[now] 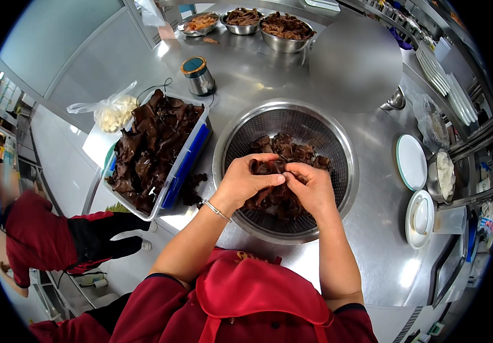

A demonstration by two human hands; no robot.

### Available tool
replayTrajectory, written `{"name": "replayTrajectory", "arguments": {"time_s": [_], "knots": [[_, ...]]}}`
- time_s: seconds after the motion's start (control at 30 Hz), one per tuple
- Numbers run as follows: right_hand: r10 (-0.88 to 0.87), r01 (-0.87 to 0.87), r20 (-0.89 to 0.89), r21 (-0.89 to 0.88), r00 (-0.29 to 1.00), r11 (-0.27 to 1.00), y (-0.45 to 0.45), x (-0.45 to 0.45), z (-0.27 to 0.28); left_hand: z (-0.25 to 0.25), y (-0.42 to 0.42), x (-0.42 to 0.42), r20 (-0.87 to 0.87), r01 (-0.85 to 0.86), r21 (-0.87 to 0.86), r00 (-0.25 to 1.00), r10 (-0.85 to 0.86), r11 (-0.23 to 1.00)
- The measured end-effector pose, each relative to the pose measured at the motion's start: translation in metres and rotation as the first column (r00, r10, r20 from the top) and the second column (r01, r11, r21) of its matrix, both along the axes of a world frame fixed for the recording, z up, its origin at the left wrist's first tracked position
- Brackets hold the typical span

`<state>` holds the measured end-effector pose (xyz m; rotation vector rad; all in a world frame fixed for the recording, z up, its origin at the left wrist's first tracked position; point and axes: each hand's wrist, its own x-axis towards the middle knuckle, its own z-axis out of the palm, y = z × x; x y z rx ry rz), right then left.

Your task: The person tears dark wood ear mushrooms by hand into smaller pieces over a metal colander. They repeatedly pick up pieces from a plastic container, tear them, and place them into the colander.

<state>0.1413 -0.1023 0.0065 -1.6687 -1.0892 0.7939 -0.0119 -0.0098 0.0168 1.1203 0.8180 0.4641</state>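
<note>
Dark brown wood ear mushroom pieces (276, 201) lie in a perforated stainless steel colander (287, 109) on the steel counter. Over them, my left hand (250, 176) grips a piece of wood ear between thumb and fingers. My right hand (310, 184) pinches the same piece from the other side, its fingertips touching the left thumb. To the left, a clear plastic bin (176, 167) with blue side clips is heaped with large wet wood ears (148, 150). Small dark scraps (194, 188) lie on the counter between bin and colander.
Behind the bin are a bag of pale peeled pieces (116, 113) and a small electric chopper (198, 76). Steel bowls of food (287, 43) line the back. Plates (411, 163), a bowl of white food (441, 176) and a black-rimmed tray (450, 270) are right. A co-worker (41, 240) stands left.
</note>
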Motion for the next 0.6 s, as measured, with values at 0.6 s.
{"name": "replayTrajectory", "arguments": {"time_s": [0.6], "knots": [[-0.101,0.098,0.066,0.042,0.993,0.994,-0.008,-0.013,0.007,-0.018,-0.014,0.004,0.041,-0.099,0.486,0.995,0.09,0.868]]}}
